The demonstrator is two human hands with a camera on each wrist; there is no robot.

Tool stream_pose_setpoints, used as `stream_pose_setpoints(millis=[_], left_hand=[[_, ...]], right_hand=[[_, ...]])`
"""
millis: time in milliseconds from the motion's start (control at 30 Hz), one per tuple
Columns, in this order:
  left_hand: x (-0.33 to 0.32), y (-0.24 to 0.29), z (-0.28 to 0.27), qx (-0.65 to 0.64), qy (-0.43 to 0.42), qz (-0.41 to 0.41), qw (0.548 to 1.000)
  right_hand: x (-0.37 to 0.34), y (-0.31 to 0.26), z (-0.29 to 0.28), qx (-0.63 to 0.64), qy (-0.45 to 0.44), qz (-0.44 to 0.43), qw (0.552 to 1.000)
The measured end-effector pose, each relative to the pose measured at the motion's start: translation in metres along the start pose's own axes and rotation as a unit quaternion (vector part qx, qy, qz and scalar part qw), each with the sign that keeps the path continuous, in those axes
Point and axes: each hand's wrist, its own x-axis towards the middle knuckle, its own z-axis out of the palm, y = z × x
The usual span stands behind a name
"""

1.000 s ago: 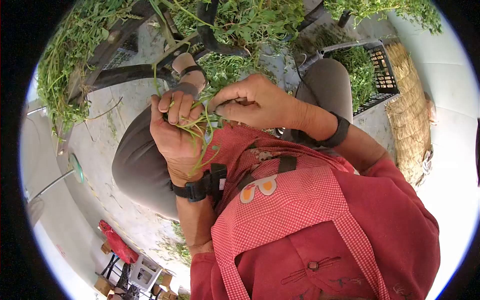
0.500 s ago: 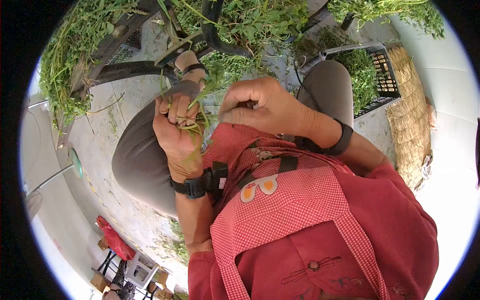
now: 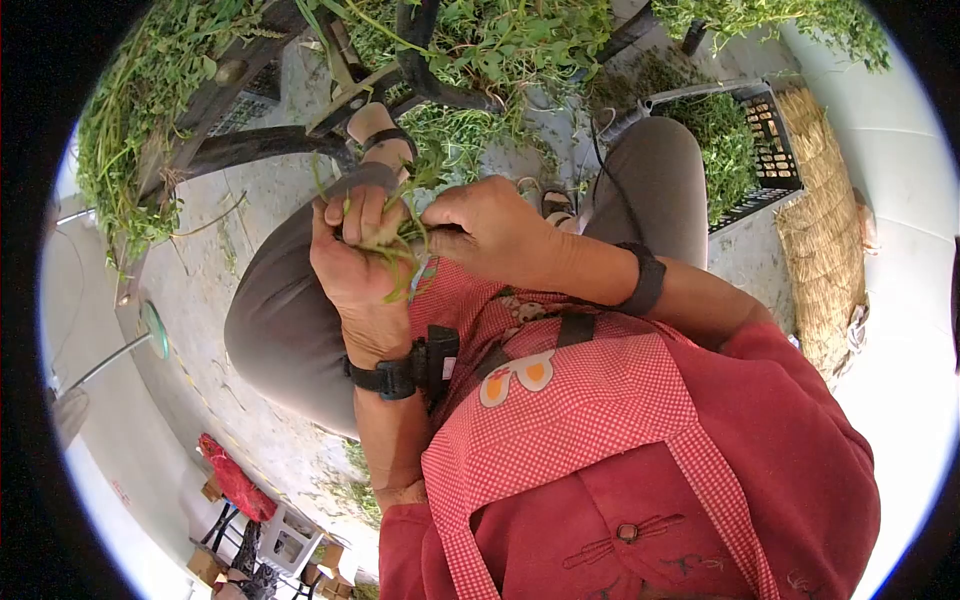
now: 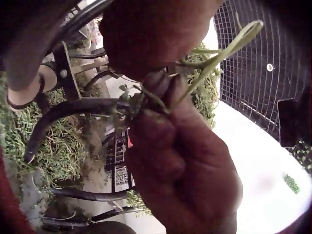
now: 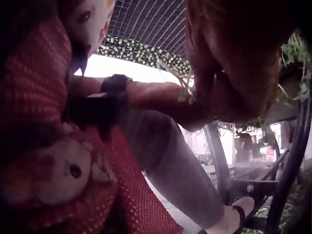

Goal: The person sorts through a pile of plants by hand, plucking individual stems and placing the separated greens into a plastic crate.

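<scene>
Left hand (image 3: 368,255) grasps a small bunch of green stems (image 3: 405,250), fingers folded over it and the palm side turned up; the stems stick out past the thumb side and the heel of the hand, with a few leaves at the far end. Right hand (image 3: 510,235) meets it from the side, thumb and forefinger pinching at the stems; the left wrist view shows its other fingers curled in, with a bit of stem across the fingertips, while the right wrist view is too dark to tell more of the grip. The stems are held in the air above the person's lap, between the bent left knee (image 3: 285,290) and the red checked apron (image 3: 580,400); each wrist wears a black strap, one on the left (image 3: 385,378) and one on the right (image 3: 643,280).

Beyond the hands, a sandalled foot (image 3: 378,130) stands near bent black bars (image 3: 430,85); a large heap of greens (image 3: 510,45) lies past them, and more greens (image 3: 125,180) hang over the edge of a dark wooden surface (image 3: 205,118). Beside the right knee (image 3: 655,170), a black crate (image 3: 768,140) holds cut greens (image 3: 725,150); next to it lies a straw mat (image 3: 825,240); scraps of leaf dot the floor (image 3: 215,320), and a red bundle (image 3: 238,480) lies at the lower left.
</scene>
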Motion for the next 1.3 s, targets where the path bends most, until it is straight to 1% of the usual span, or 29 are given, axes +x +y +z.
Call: stream_pose_setpoints(millis=[33, 67, 100, 133, 167, 200, 233, 267, 300, 333, 367, 400, 433, 500, 633, 667, 700, 733, 800, 833, 900, 1000, 1033, 1100, 1133, 1167, 1200, 1233, 1300], left_hand=[[0.0, 0.001, -0.002, 0.04, 0.032, 0.019, 0.998], [0.0, 0.003, -0.004, 0.041, 0.031, 0.019, 0.999], [0.0, 0.007, -0.006, 0.005, -0.036, -0.009, 0.999], [0.0, 0.01, -0.009, -0.031, -0.101, -0.037, 0.994], [0.001, 0.014, -0.013, -0.031, -0.099, -0.038, 0.994], [0.004, 0.018, -0.016, -0.034, -0.091, -0.022, 0.995], [0.007, 0.021, -0.022, -0.036, -0.082, -0.006, 0.996], [0.016, 0.022, -0.039, -0.062, -0.26, -0.036, 0.963], [0.013, 0.017, -0.031, -0.062, -0.256, -0.036, 0.964], [0.007, 0.009, -0.012, 0.01, -0.065, 0.032, 0.997], [0.003, 0.005, -0.003, 0.082, 0.129, 0.099, 0.983], [0.004, 0.009, -0.009, 0.002, 0.05, 0.054, 0.997], [0.006, 0.011, -0.013, 0.004, 0.049, 0.054, 0.997], [0.007, 0.013, -0.018, -0.107, -0.071, -0.034, 0.991], [0.008, 0.011, -0.019, -0.11, -0.044, -0.025, 0.993], [0.008, 0.011, -0.019, -0.106, -0.044, -0.022, 0.993], [0.008, 0.01, -0.019, -0.101, -0.046, -0.018, 0.994], [0.008, 0.01, -0.019, -0.101, -0.045, -0.018, 0.994], [0.009, 0.01, -0.021, -0.068, -0.02, 0.003, 0.997], [0.01, 0.01, -0.021, -0.069, -0.02, 0.004, 0.997], [0.01, 0.009, -0.02, -0.026, -0.031, 0.022, 0.999], [0.006, 0.007, -0.012, -0.041, -0.007, 0.029, 0.999], [0.005, 0.006, -0.009, -0.041, -0.008, 0.028, 0.999], [0.004, 0.006, -0.005, 0.009, 0.117, 0.059, 0.991], [0.008, 0.009, -0.015, 0.009, 0.117, 0.059, 0.991], [0.016, 0.014, -0.033, 0.036, 0.05, 0.05, 0.997], [0.02, 0.017, -0.042, 0.064, -0.017, 0.04, 0.997], [0.015, 0.017, -0.034, 0.064, -0.017, 0.04, 0.997], [0.003, 0.016, -0.016, 0.009, -0.121, -0.001, 0.993]], right_hand=[[0.0, 0.0, 0.001, 0.016, -0.01, -0.015, 1.0], [0.001, 0.0, 0.002, 0.032, -0.021, -0.03, 0.999], [-0.002, -0.003, 0.0, 0.032, -0.02, -0.031, 0.999], [-0.01, -0.01, -0.006, 0.091, -0.079, -0.042, 0.992], [-0.016, -0.015, -0.013, 0.15, -0.138, -0.052, 0.978], [-0.018, -0.017, -0.025, 0.148, -0.14, -0.053, 0.978], [-0.021, -0.018, -0.037, 0.214, -0.183, 0.008, 0.96], [-0.023, -0.02, -0.045, 0.28, -0.224, 0.071, 0.931], [-0.022, -0.019, -0.051, 0.283, -0.226, 0.073, 0.929], [-0.019, -0.015, -0.057, 0.333, -0.221, 0.151, 0.904], [-0.016, -0.01, -0.06, 0.382, -0.213, 0.228, 0.87], [-0.014, -0.004, -0.058, 0.398, -0.217, 0.236, 0.86], [-0.014, -0.003, -0.053, 0.399, -0.215, 0.234, 0.86], [-0.014, -0.006, -0.043, 0.447, -0.157, 0.215, 0.854], [-0.013, -0.006, -0.014, 0.421, -0.188, 0.263, 0.848], [-0.013, 0.0, -0.001, 0.324, -0.139, 0.154, 0.923], [-0.009, -0.004, 0.005, 0.218, -0.085, 0.041, 0.971], [-0.008, -0.007, 0.008, 0.218, -0.086, 0.041, 0.971], [-0.005, -0.016, 0.011, 0.128, -0.03, 0.106, 0.986], [-0.004, -0.017, 0.013, 0.127, -0.03, 0.106, 0.986], [-0.002, -0.018, 0.017, 0.093, 0.016, 0.07, 0.993], [0.0, -0.009, 0.027, 0.099, 0.046, 0.008, 0.994], [-0.001, -0.008, 0.025, 0.098, 0.046, 0.008, 0.994], [-0.004, -0.007, 0.017, 0.148, -0.069, -0.011, 0.987], [-0.009, -0.012, 0.012, 0.148, -0.069, -0.011, 0.987], [-0.017, -0.02, 0.007, 0.208, -0.17, -0.06, 0.961], [-0.022, -0.026, -0.001, 0.265, -0.269, -0.108, 0.92], [-0.023, -0.027, -0.011, 0.265, -0.269, -0.107, 0.92], [-0.021, -0.021, -0.035, 0.321, -0.228, -0.044, 0.918]])
